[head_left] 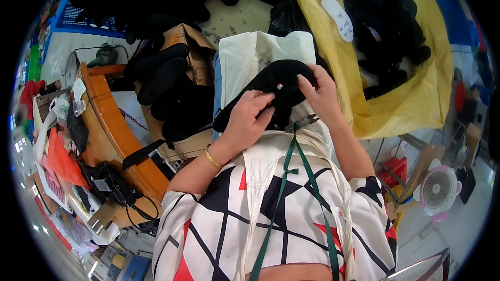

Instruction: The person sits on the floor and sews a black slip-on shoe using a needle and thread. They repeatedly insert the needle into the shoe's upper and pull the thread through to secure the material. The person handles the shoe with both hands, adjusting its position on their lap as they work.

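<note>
A black cloth shoe [271, 80] lies over my lap, its long side slanting up to the right, with a small pinkish-white mark on it. My left hand [249, 117] is on its near left part, thumb and fingers bent against the dark fabric. At its right end my right hand [321, 92] grips the edge, thumb on top and fingers beyond it. Small metal snips [303, 123] hang on a green ribbon [288, 161] just below the shoe. Beneath everything is a whitish cloth apron [234, 54] across my lap.
On the right stands a yellow sack [359, 106] holding black shoes, with a white sole-shaped piece [337, 18] on its rim. Left, black shoes [169, 75] fill a carton [194, 47] beside a wooden table [112, 125]. A small fan [439, 190] is at lower right.
</note>
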The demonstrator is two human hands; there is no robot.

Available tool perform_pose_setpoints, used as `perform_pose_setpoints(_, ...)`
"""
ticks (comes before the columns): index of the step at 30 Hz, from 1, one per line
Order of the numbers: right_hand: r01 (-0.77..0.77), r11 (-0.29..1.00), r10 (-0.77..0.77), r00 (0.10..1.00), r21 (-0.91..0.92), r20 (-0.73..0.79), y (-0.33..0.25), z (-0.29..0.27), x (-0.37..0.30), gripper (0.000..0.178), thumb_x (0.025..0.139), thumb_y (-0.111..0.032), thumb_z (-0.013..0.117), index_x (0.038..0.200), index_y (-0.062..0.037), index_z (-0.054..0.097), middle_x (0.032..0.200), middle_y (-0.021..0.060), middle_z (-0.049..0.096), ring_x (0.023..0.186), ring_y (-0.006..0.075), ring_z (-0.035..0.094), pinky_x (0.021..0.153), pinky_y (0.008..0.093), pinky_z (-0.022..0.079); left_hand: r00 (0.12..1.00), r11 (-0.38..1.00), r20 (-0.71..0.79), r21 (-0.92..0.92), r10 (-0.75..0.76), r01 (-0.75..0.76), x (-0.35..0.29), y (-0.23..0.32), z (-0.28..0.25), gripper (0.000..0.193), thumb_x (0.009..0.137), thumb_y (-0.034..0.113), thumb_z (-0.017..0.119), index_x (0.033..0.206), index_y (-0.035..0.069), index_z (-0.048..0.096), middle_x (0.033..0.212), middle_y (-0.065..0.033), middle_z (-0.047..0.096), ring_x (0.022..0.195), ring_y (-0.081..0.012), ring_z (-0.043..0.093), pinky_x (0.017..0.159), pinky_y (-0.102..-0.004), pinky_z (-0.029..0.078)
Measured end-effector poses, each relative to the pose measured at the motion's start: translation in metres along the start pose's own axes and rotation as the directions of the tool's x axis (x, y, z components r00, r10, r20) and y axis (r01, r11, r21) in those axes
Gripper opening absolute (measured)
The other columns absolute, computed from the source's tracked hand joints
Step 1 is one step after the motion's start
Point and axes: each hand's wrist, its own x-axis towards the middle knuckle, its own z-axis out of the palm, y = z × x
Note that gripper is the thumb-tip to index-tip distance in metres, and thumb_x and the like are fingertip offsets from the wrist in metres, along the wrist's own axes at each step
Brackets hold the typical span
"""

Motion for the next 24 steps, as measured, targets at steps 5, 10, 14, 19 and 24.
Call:
perform_pose_setpoints(5, 0.321, 0.944, -0.328, 0.939, -0.080, -0.098, -0.026, 0.005, -0.019, 0.033, 0.080, -0.007, 0.076, 0.110, 0.0011, 0.064, 0.090, 0.0117, 0.063, 0.083, 0.0219, 0.061, 0.073, 0.0316, 0.050, 0.877, 0.538, 0.133, -0.744, -0.462, 0.397, 0.001, 0.021, -0.007, 0.026, 0.096, 0.021, 0.067, 0.109, -0.002, 0.065, 0.095, -0.0039, 0.068, 0.088, -0.0110, 0.061, 0.081, -0.0244, 0.048)
perform_pose_setpoints(10, -0.002, 0.991, 0.007, 0.999, 0.134, -0.038, -0.020, 0.013, -0.025, 0.025, 0.090, -0.019, 0.071, 0.102, 0.0015, 0.065, 0.084, 0.0056, 0.062, 0.072, 0.0119, 0.055, 0.066, 0.0279, 0.046, 0.909, 0.600, 0.062, -0.732, -0.413, 0.323, -0.004, 0.025, 0.002, 0.018, 0.090, 0.001, 0.067, 0.109, 0.001, 0.065, 0.098, -0.0008, 0.068, 0.087, -0.0049, 0.060, 0.075, -0.0207, 0.049)
perform_pose_setpoints(14, -0.332, 0.906, 0.276, 0.934, 0.263, 0.228, -0.009, 0.009, -0.028, 0.035, 0.099, -0.032, 0.059, 0.101, 0.0028, 0.066, 0.078, -0.0036, 0.055, 0.074, 0.0070, 0.048, 0.067, 0.0241, 0.044, 0.948, 0.832, 0.036, -0.469, -0.317, 0.296, -0.003, 0.008, -0.002, 0.023, 0.088, 0.002, 0.068, 0.110, 0.002, 0.064, 0.096, -0.0037, 0.068, 0.085, -0.0083, 0.062, 0.075, -0.0232, 0.050)
perform_pose_setpoints(19, -0.304, 0.791, 0.377, 0.925, 0.531, -0.033, 0.019, -0.043, -0.013, 0.031, 0.101, -0.028, 0.056, 0.112, 0.0006, 0.064, 0.098, 0.0029, 0.065, 0.089, 0.0143, 0.060, 0.081, 0.0294, 0.049, 0.956, 0.999, -0.294, -0.042, 0.014, -0.027, -0.025, -0.003, -0.027, 0.017, 0.086, -0.001, 0.065, 0.102, 0.002, 0.067, 0.090, -0.0070, 0.064, 0.081, -0.0145, 0.062, 0.076, -0.0260, 0.050)
perform_pose_setpoints(24, -0.019, 0.497, 0.557, 0.773, 0.868, -0.302, 0.063, -0.149, 0.007, 0.034, 0.102, -0.032, 0.054, 0.105, 0.0011, 0.062, 0.091, 0.0084, 0.066, 0.081, 0.0174, 0.062, 0.078, 0.0324, 0.054, 0.823, 0.883, -0.320, -0.199, -0.469, 0.426, -0.104, -0.121, -0.047, 0.012, 0.095, 0.013, 0.063, 0.094, 0.001, 0.066, 0.079, 0.0013, 0.062, 0.073, -0.0050, 0.056, 0.066, -0.0223, 0.046)
